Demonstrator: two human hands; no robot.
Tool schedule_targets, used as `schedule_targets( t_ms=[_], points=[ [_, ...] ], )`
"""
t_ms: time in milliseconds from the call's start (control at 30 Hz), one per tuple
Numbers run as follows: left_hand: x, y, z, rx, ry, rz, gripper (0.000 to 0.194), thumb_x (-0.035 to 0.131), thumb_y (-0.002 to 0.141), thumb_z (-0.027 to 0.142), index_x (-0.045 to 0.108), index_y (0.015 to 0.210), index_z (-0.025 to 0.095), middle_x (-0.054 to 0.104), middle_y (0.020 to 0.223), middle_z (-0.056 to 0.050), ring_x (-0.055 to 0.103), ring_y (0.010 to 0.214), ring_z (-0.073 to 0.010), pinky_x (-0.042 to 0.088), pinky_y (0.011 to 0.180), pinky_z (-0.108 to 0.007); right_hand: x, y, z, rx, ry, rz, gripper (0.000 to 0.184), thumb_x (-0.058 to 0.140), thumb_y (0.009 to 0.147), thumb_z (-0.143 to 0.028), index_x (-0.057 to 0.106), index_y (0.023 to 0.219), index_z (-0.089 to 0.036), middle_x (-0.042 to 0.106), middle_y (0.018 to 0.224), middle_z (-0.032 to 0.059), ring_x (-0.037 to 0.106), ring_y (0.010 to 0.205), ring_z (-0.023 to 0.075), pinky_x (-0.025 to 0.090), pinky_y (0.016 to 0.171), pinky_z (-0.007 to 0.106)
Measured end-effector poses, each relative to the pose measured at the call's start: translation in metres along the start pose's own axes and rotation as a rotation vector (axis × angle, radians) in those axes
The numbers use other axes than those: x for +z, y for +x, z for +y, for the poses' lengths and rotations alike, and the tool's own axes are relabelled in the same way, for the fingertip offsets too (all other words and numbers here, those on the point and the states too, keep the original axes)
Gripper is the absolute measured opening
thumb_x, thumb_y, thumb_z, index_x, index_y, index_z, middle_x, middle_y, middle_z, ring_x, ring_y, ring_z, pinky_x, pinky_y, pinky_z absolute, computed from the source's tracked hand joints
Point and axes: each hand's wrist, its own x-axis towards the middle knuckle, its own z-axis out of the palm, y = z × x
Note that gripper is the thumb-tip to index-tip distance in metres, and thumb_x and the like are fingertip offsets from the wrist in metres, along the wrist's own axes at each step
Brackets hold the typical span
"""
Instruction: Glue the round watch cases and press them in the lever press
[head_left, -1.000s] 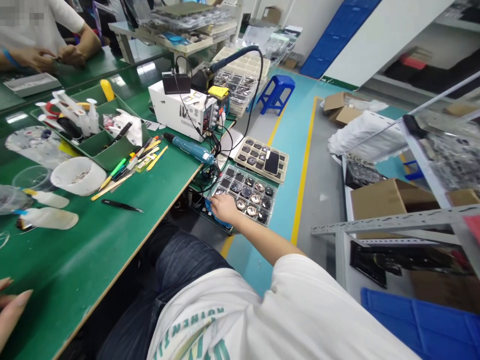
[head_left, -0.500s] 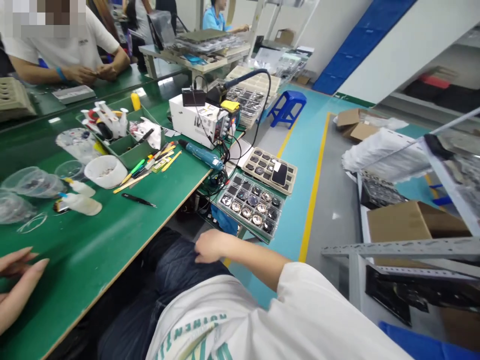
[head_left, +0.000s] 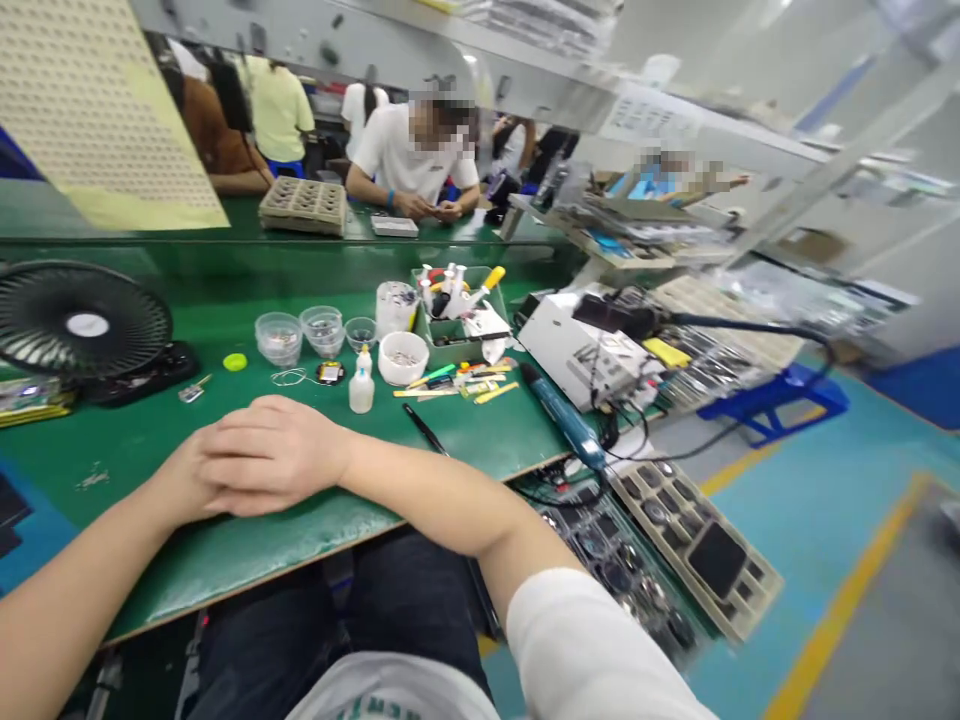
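Note:
Near the front edge of the green table, my right hand [head_left: 281, 455] lies wrapped over my left hand [head_left: 191, 480]. The fingers of the left one are mostly hidden underneath, and I see no tool or part in either hand. Black tweezers [head_left: 425, 428] rest to the right, partly behind my right forearm. Just beyond my hands are a small white bottle [head_left: 361, 388], a white wire loop [head_left: 291, 377] and a small dark round part [head_left: 330, 373].
A black fan [head_left: 82, 320] stands at the left. Clear cups [head_left: 278, 340], a white bowl [head_left: 403, 358] and a green tool box [head_left: 457, 345] line the back. At right are a white box-shaped unit [head_left: 570, 345], a teal handpiece [head_left: 562, 415] and part trays [head_left: 742, 610]. A co-worker [head_left: 416, 160] sits opposite.
My view has swung left from the aisle to the table. My right hand has come up from my lap onto the table, over my left hand.

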Motion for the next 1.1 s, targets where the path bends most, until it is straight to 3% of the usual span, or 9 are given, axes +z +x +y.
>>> schedule_targets(
  t_ms=[133,233,333,400,500,633,767,900,1100],
  points=[
    [0.007,0.003,-0.008,0.185,0.101,0.036,0.035,0.048,0.107,0.041,0.081,0.108,0.029,0.08,0.122,-0.003,0.072,0.119,-0.0241,0.057,0.108,-0.033,0.03,-0.006,0.015,0.039,0.015,0.113,0.048,0.058,0.112,-0.049,0.066,0.144,-0.014,0.061,0.159,0.0158,0.048,0.156,0.0174,0.037,0.13,0.031],
    [0.003,0.021,0.002,0.12,0.118,0.016,0.032,0.051,0.108,0.036,0.08,0.107,0.023,0.081,0.111,-0.006,0.075,0.106,-0.0239,0.061,0.093,-0.031,0.035,-0.016,0.016,0.082,0.072,0.261,0.053,0.054,0.111,-0.056,0.066,0.142,-0.014,0.066,0.154,0.0156,0.056,0.149,0.0178,0.045,0.125,0.031],
    [-0.012,0.039,0.029,0.04,0.151,0.09,0.025,0.057,0.106,0.032,0.077,0.1,0.018,0.08,0.096,-0.009,0.075,0.092,-0.0267,0.059,0.083,-0.037,0.028,-0.021,0.015,0.138,0.182,0.392,0.064,0.037,0.114,-0.061,0.068,0.138,-0.011,0.072,0.141,0.0202,0.067,0.136,0.0242,0.055,0.116,0.039],
    [-0.021,0.043,0.053,-0.011,0.187,0.035,0.02,0.06,0.105,0.027,0.074,0.094,0.018,0.078,0.091,-0.008,0.073,0.088,-0.0259,0.056,0.083,-0.04,0.023,-0.022,0.018,0.13,0.284,0.423,0.066,0.03,0.116,-0.056,0.066,0.139,-0.006,0.071,0.139,0.0259,0.068,0.135,0.0281,0.057,0.114,0.044],
    [-0.023,0.023,0.094,-0.117,0.273,-0.036,0.027,0.056,0.11,0.038,0.072,0.096,0.02,0.076,0.085,-0.006,0.071,0.079,-0.022,0.05,0.072,-0.04,0.024,-0.023,0.027,0.067,0.406,0.441,0.069,0.025,0.116,-0.06,0.069,0.135,-0.011,0.073,0.135,0.0253,0.071,0.128,0.032,0.059,0.108,0.05],
    [0.002,-0.055,0.151,-0.195,0.041,-0.101,0.02,0.062,0.107,0.04,0.074,0.115,0.027,0.081,0.099,-0.005,0.073,0.084,-0.0156,0.05,0.074,-0.038,0.034,-0.017,0.026,0.066,0.258,0.391,0.032,0.052,0.113,-0.04,0.075,0.12,-0.018,0.078,0.123,0.0158,0.077,0.113,0.0289,0.063,0.1,0.045],
    [0.022,-0.167,0.203,-0.806,0.025,0.008,0.021,0.06,0.105,0.04,0.077,0.108,0.027,0.08,0.094,-0.005,0.073,0.083,-0.0164,0.054,0.077,-0.033,0.037,-0.009,0.016,-0.005,0.159,0.374,0.023,0.062,0.108,-0.037,0.077,0.104,-0.02,0.081,0.112,0.0126,0.08,0.099,0.0256,0.065,0.091,0.038],
    [0.011,-0.265,0.25,-1.339,0.178,0.181,0.03,0.056,0.106,0.043,0.076,0.108,0.021,0.077,0.091,-0.009,0.073,0.088,-0.021,0.059,0.084,-0.035,0.04,-0.004,0.016,0.014,0.115,0.339,0.03,0.057,0.11,-0.042,0.077,0.101,-0.021,0.082,0.106,0.0122,0.08,0.093,0.0259,0.064,0.082,0.039],
    [-0.019,-0.349,0.27,-2.022,0.431,0.477,0.036,0.063,0.108,0.047,0.068,0.122,0.015,0.072,0.105,-0.006,0.071,0.09,-0.0187,0.063,0.086,-0.039,0.04,-0.004,0.018,0.022,0.074,0.335,0.034,0.053,0.111,-0.049,0.075,0.098,-0.025,0.083,0.101,0.0087,0.081,0.088,0.0241,0.062,0.072,0.038]
  ],
)
